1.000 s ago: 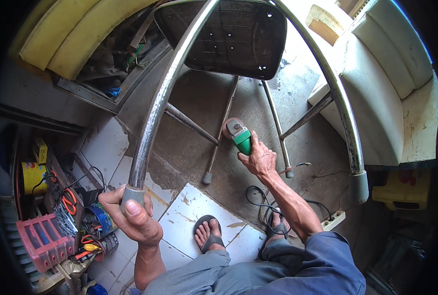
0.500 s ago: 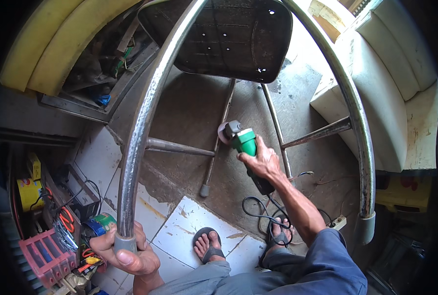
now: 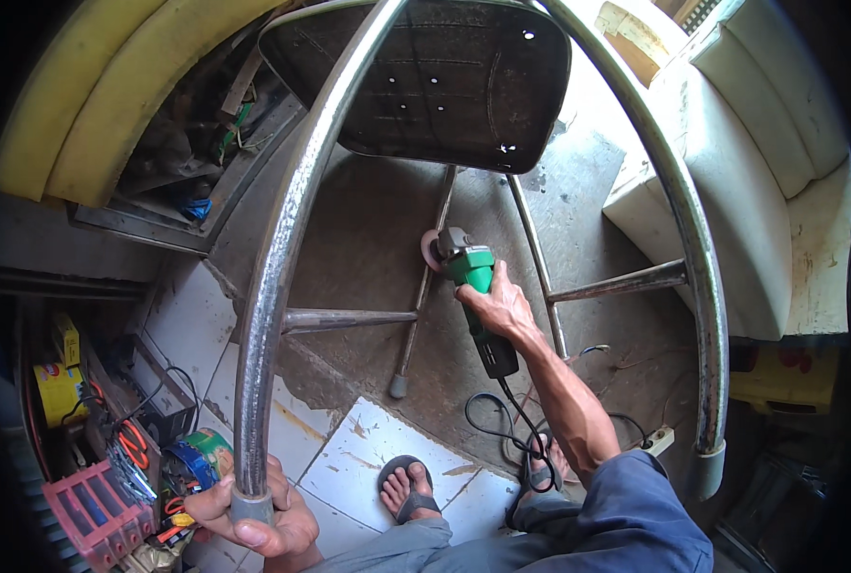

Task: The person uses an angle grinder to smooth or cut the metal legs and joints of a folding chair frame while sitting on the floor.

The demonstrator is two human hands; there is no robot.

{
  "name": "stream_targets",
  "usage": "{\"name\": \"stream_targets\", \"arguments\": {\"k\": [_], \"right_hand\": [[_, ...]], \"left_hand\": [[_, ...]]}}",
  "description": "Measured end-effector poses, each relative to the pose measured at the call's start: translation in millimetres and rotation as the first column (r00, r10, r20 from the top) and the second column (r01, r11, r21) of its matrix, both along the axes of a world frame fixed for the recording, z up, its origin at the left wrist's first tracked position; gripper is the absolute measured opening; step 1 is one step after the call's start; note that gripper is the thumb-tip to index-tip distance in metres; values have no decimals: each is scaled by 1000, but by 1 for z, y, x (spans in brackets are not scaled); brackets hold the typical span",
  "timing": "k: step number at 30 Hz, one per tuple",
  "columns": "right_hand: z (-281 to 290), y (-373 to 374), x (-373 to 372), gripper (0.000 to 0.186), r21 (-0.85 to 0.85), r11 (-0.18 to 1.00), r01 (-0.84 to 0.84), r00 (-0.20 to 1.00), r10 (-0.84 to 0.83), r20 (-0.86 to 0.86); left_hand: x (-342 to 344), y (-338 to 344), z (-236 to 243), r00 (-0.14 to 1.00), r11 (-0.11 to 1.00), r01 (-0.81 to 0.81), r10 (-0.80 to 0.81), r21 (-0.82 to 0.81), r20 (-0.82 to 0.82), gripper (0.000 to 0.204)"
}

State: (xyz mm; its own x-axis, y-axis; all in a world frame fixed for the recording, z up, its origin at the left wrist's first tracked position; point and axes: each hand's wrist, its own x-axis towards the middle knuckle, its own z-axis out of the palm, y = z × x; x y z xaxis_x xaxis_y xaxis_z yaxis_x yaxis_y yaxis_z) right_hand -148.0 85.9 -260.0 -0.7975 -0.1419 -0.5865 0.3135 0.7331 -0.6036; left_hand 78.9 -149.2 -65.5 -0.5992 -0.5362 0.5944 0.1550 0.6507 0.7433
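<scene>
A metal chair frame is tipped over in front of me, its dark seat panel (image 3: 425,86) at the far end. My left hand (image 3: 258,520) is wrapped round the grey capped end of the near left tube leg (image 3: 271,277). In my right hand (image 3: 504,310) is a green and black angle grinder (image 3: 473,272), held by its body. The grinder's disc (image 3: 431,249) meets or nearly meets the thinner far leg (image 3: 411,344), above its joint with the crossbar (image 3: 349,318); exact contact is hard to tell. A black cord (image 3: 506,393) trails from the grinder towards my right foot.
A pink plastic organizer (image 3: 96,516), a yellow can (image 3: 61,392) and loose tools crowd the lower left. A pale sofa (image 3: 731,181) stands on the right, yellow cushions (image 3: 129,86) at upper left. A power strip (image 3: 659,441) lies by my right leg.
The grinder has moved a little farther up the thin leg, away from the crossbar joint. My left hand keeps its hold on the capped leg end; the frame appears slightly lower in view.
</scene>
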Motion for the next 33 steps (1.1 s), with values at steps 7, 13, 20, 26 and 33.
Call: {"name": "stream_targets", "arguments": {"k": [7,13,20,26,33], "right_hand": [[-1,-5,-8,87,-59,992,114,993,-113,16],[21,-36,-42,88,89,996,10,994,0,-105],[5,-30,-78,96,165,986,-6,989,31,-146],[4,-24,-97,88,210,976,-62,957,118,-265],[40,-44,-84,91,372,830,-416,853,498,-157]], "left_hand": [[15,3,0,998,993,-36,31,110,48,47],[27,1,4,989,989,-13,-10,150,149,57],[32,-4,2,978,992,-55,31,112,205,53],[30,-6,0,979,989,27,-56,146,195,51],[36,-13,-3,979,997,4,-19,74,203,54]]}}
